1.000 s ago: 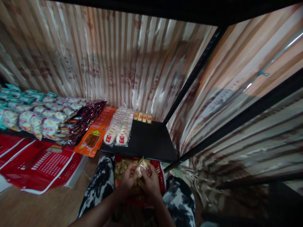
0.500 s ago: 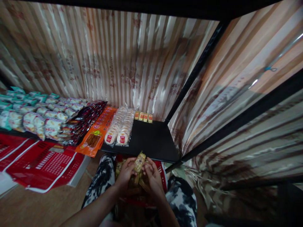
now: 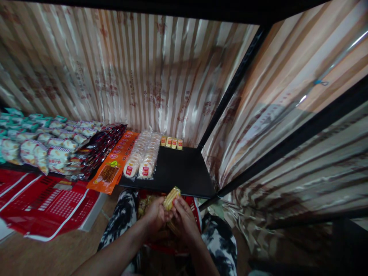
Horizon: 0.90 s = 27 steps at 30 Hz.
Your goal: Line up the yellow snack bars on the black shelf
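Between my fingers is a small yellow wrapped snack packet (image 3: 171, 198), tilted up to the right. My left hand (image 3: 156, 215) is closed against its lower left side, and my right hand (image 3: 185, 217) pinches it from the right. Below them, a red basket (image 3: 198, 211) between my knees holds more yellowish packets (image 3: 143, 205), partly covered by my hands. Beyond my hands, on the black shelf (image 3: 184, 172), a short row of small yellow packets (image 3: 171, 142) stands against the back.
Left of the bare shelf part lie rows of clear-wrapped white crackers (image 3: 146, 170), an orange snack bag (image 3: 110, 172), dark red packets (image 3: 96, 147) and white-and-teal packets (image 3: 59, 155). A red bag (image 3: 54, 203) hangs below. Black shelf posts (image 3: 230, 101) and striped plastic sheeting enclose the corner.
The packet has been turned in my hands, so a different, ridged-looking side faces up. My left hand has shifted slightly lower on it. The view has moved a little.
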Each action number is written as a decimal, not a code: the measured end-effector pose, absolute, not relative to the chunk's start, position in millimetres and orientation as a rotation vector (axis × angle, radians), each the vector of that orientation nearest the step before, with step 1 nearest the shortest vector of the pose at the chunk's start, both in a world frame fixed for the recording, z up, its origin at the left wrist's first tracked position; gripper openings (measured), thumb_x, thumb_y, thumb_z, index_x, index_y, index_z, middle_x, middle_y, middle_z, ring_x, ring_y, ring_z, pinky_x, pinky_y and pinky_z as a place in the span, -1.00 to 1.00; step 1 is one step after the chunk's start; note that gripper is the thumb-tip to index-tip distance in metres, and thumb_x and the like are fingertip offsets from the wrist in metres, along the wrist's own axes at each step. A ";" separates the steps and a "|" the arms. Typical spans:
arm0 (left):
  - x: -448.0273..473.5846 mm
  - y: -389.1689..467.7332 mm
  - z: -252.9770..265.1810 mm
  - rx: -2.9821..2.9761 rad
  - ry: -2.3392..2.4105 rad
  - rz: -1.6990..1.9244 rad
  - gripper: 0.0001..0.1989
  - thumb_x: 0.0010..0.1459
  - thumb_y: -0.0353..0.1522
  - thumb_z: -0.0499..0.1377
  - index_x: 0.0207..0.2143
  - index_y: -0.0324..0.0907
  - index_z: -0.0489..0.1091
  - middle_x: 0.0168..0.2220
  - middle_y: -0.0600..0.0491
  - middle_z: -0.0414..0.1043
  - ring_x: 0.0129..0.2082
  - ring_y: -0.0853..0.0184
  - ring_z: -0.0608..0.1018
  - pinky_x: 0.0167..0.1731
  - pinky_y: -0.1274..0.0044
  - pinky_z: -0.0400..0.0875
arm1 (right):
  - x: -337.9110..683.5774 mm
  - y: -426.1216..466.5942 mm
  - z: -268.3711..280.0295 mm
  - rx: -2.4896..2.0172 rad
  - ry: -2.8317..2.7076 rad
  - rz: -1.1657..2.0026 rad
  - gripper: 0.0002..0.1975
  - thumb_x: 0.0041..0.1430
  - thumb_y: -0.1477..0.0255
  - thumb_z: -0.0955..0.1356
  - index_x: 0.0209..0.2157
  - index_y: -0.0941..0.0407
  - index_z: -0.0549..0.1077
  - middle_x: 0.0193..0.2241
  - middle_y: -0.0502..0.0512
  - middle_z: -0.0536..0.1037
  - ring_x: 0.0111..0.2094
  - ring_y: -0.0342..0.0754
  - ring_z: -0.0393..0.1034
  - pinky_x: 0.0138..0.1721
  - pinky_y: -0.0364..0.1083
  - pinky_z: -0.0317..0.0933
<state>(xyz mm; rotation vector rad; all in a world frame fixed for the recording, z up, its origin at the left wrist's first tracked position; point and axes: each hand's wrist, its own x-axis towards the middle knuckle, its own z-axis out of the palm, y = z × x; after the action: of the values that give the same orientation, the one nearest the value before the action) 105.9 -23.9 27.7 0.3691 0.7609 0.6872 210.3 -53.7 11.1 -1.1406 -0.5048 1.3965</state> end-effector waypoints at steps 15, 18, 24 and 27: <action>117.3 -12.1 16.7 0.909 1.048 0.894 -0.52 -0.24 -0.09 0.25 -0.33 -0.23 0.30 -0.48 0.12 0.35 -0.62 0.50 0.35 -0.66 0.64 0.13 | 233.3 -37.0 12.0 -1.307 -0.663 1.169 -0.54 -0.19 0.23 0.45 -0.21 0.12 0.40 -0.27 0.13 0.56 -0.23 0.01 0.46 -0.15 -0.03 0.30; 123.1 -3.7 11.7 0.861 1.087 0.986 -0.52 -0.25 -0.06 0.25 -0.38 -0.22 0.28 -0.50 0.12 0.33 -0.63 0.51 0.34 -0.64 0.62 0.18 | 231.3 -32.6 13.7 -1.302 -0.713 1.160 -0.54 -0.22 0.26 0.45 -0.20 0.09 0.41 -0.28 0.11 0.56 -0.25 0.00 0.46 -0.19 -0.03 0.32; 134.2 19.3 0.2 0.875 1.092 1.097 -0.58 -0.14 -0.09 0.20 -0.36 -0.22 0.28 -0.47 0.08 0.36 -0.57 0.47 0.38 -0.57 0.61 0.25 | 231.8 -12.1 16.4 -1.322 -0.754 1.201 -0.67 -0.19 0.25 0.43 -0.32 0.07 0.46 -0.39 0.07 0.57 -0.34 0.00 0.47 -0.25 -0.03 0.34; 139.0 35.8 -1.3 0.911 1.119 1.073 -0.62 -0.11 -0.13 0.18 -0.32 -0.22 0.27 -0.39 0.05 0.38 -0.54 0.46 0.40 -0.59 0.62 0.25 | 237.3 7.8 17.4 -1.337 -0.774 1.185 -0.61 -0.24 0.21 0.44 -0.32 0.09 0.46 -0.37 0.10 0.57 -0.34 0.02 0.47 -0.28 -0.03 0.34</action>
<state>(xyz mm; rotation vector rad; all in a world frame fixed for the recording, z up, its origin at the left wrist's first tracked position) 139.0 35.8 -1.3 0.9112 1.1189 1.0731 237.3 7.8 17.4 -1.3371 -0.7739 1.1847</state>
